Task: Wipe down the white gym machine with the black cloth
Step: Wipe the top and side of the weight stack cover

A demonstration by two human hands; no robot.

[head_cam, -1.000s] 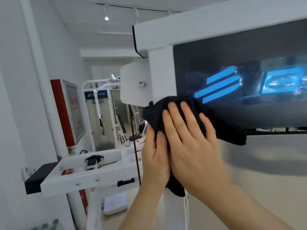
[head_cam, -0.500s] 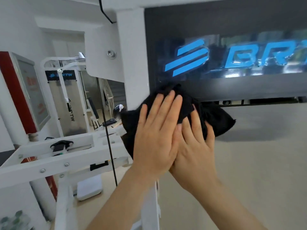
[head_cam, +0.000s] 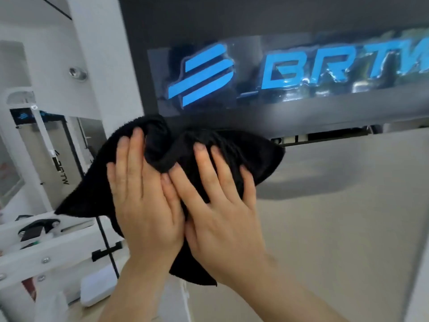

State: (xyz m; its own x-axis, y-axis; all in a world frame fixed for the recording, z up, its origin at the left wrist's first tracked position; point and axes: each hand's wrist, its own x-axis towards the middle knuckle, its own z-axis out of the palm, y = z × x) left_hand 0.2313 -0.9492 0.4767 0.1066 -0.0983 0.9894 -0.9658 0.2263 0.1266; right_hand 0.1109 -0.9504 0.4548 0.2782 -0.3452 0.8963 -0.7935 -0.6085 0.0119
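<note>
The black cloth is bunched against the white gym machine, at the lower edge of its black panel with the blue logo and over the white upright post. My left hand presses the cloth's left part with straight fingers. Beside it and touching it, my right hand presses the right part with fingers spread. A corner of the cloth hangs below my wrists. Under the black panel is a frosted grey shield.
A white frame bar with bolts and a black clamp juts out at lower left, with a thin black cable running down beside it. Another white machine stands further back on the left.
My hands no longer overlap and now lie side by side on the cloth. The cloth has spread wider, with a corner pushed out to the right. The view has moved closer to the logo panel.
</note>
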